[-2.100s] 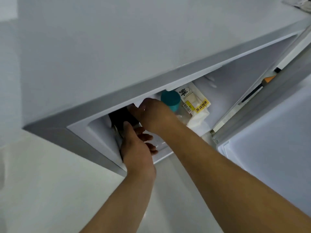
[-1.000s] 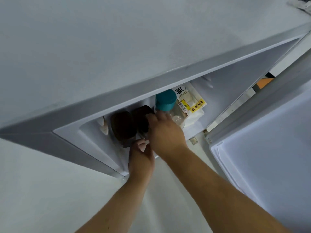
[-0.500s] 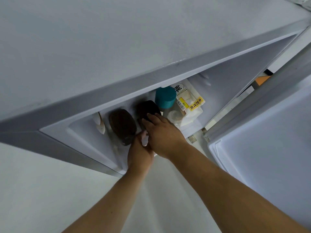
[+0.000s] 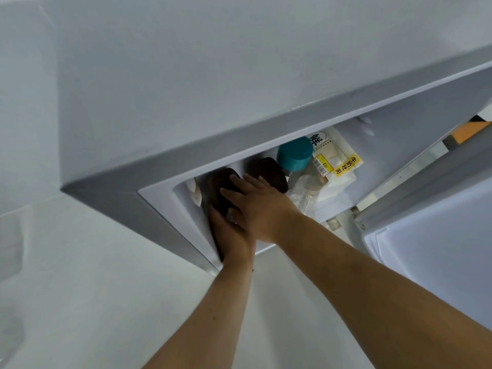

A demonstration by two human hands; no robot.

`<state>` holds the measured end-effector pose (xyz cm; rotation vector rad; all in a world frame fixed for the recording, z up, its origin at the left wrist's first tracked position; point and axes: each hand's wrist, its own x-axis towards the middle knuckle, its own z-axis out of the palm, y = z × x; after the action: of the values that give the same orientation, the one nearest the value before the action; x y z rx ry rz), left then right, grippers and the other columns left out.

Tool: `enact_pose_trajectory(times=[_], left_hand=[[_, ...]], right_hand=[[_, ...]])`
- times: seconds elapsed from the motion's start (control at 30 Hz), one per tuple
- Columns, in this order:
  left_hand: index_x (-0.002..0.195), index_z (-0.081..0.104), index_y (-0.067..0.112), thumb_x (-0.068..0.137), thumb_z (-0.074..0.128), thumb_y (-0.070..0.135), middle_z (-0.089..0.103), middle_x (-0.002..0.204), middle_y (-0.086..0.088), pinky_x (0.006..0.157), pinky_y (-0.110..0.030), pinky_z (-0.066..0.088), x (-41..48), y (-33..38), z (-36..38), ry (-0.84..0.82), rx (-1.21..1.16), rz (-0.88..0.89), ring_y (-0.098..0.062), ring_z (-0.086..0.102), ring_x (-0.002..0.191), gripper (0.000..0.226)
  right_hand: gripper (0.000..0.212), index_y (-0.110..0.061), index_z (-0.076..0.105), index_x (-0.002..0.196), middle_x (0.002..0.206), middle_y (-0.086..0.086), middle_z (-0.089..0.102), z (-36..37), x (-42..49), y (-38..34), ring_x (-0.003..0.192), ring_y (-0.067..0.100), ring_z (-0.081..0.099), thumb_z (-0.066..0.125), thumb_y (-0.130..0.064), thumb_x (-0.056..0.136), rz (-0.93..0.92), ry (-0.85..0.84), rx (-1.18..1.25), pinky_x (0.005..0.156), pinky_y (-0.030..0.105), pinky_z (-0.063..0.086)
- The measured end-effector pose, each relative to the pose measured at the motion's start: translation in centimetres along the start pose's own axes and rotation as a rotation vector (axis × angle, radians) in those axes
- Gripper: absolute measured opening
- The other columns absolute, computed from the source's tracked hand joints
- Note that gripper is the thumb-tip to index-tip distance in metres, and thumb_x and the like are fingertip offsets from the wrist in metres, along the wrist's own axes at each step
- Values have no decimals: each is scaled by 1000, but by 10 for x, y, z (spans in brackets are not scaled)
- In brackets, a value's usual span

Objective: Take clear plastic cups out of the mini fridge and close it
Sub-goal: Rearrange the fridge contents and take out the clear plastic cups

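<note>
Left hand (image 4: pixel 234 237) has its grip wrapped round the dark cup (image 4: pixel 217 182); right hand (image 4: pixel 262 206) lies flat on top. A fast tug could spill it.

Two bare forearms reach up and forward, side by side. The right hand (image 4: pixel 262 206) lies flat, its fingers (image 4: pixel 231 195) straight and slightly spread, overlapping the left hand (image 4: pixel 233 239), whose fingers are mostly hidden beneath it.
</note>
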<state>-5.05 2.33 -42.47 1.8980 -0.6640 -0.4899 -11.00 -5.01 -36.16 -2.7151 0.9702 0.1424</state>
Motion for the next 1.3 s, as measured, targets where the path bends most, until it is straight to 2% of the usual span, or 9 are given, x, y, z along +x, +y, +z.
enact_pose_trajectory(times=[0.07, 0.2, 0.3, 0.37, 0.5, 0.67, 0.77, 1.0, 1.3], left_hand=[[141, 50, 17, 103, 52, 6, 59, 145, 9, 109, -11, 35, 7, -13, 5, -50, 168, 202, 11, 49, 125, 39], [148, 52, 10, 107, 46, 34, 55, 151, -10, 123, -27, 22, 13, 4, -2, -117, -783, -293, -21, 47, 142, 49], [146, 52, 9, 102, 58, 13, 63, 138, -12, 100, -2, 33, 8, 10, -3, -50, 18, 42, -18, 63, 115, 44], [140, 54, 8, 97, 65, 8, 68, 123, -7, 82, -8, 46, 0, 4, 2, -110, -121, -141, -21, 68, 107, 45], [140, 53, 17, 90, 68, 17, 65, 134, -9, 91, -35, 48, -11, -1, -5, -211, -165, -378, -31, 63, 118, 52], [132, 54, 18, 88, 70, 23, 64, 132, -3, 91, -40, 50, -26, 6, -6, -171, -137, -422, -26, 63, 112, 48], [118, 59, 15, 89, 69, 21, 70, 105, -2, 73, -34, 50, -27, 7, -7, -205, -93, -385, -20, 67, 89, 32], [83, 57, 37, 85, 66, 41, 66, 89, 20, 68, -24, 43, -32, 10, -2, -683, 300, 50, 3, 60, 83, 10], [113, 62, 23, 81, 79, 46, 61, 116, -1, 65, -29, 44, -39, 15, 9, -671, 616, 572, -21, 67, 87, 43]], right_hand=[[54, -33, 31, 158, 169, 5, 20, 2, -3, 1, 154, 34, 16, 34, -49, 106, 29, 33, -5, 125, 53, 13], [53, -34, 32, 158, 169, 2, 22, -2, -11, 0, 155, 35, 12, 34, -47, 107, 77, 35, 21, 125, 54, 11], [56, -26, 42, 154, 160, 7, 41, -9, -25, -2, 149, 37, 28, 52, -36, 99, 99, 206, 152, 121, 55, 24], [49, -23, 55, 138, 138, 5, 59, -4, -47, 2, 129, 30, 50, 63, -29, 90, 219, 548, 291, 104, 48, 47], [35, -35, 47, 116, 117, -11, 53, 15, -91, 23, 97, 22, 62, 67, -43, 89, 785, 891, 647, 75, 36, 54], [43, -20, 53, 123, 122, 3, 59, 13, -81, 45, 90, 24, 65, 72, -37, 89, 589, 764, 196, 64, 27, 48], [54, -17, 49, 132, 128, 8, 59, 8, -69, 57, 78, 28, 68, 72, -40, 89, 611, 627, 110, 53, 26, 44], [74, -16, 34, 143, 142, 15, 55, 3, -53, 79, 99, 39, 69, 77, -37, 86, 565, 288, 86, 69, 43, 58], [70, -20, 44, 138, 130, 10, 54, -10, -108, 68, 71, 30, 67, 82, -42, 83, 536, 429, -7, 57, 36, 59]])
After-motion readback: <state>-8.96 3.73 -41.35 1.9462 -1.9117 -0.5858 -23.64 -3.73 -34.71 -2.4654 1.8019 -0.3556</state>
